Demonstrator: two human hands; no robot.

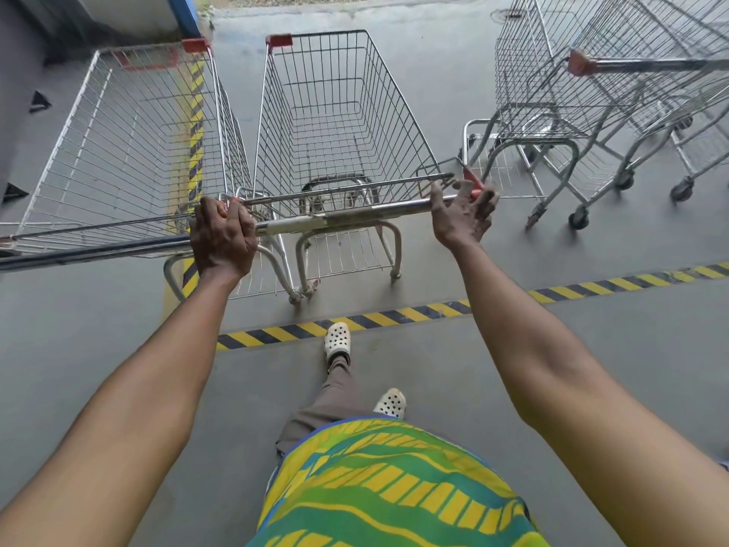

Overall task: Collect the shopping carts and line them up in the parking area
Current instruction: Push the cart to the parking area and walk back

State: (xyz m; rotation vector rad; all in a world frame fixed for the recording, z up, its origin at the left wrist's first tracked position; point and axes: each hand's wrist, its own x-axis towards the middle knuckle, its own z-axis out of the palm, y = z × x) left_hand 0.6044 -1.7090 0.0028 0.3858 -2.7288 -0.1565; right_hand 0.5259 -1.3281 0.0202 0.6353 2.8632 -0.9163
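Observation:
A wire shopping cart (335, 112) with red corner caps stands straight ahead of me, its metal handle bar (347, 218) at arm's length. My left hand (223, 238) grips the left end of that bar, fingers curled over it. At the bar's right end my right hand (463, 213) has its fingers spread and loose, touching the bar near the red end cap. A second empty cart (118, 132) stands close beside it on the left, pointing the same way. To the right, several carts (584, 96) are nested into one another, facing away.
A yellow-and-black striped line (394, 315) crosses the grey concrete floor just behind the cart's rear wheels; another stripe (196, 132) runs under the left cart. A grey wall (19, 73) and a blue post (185, 13) bound the far left. My feet are in white clogs (337, 341).

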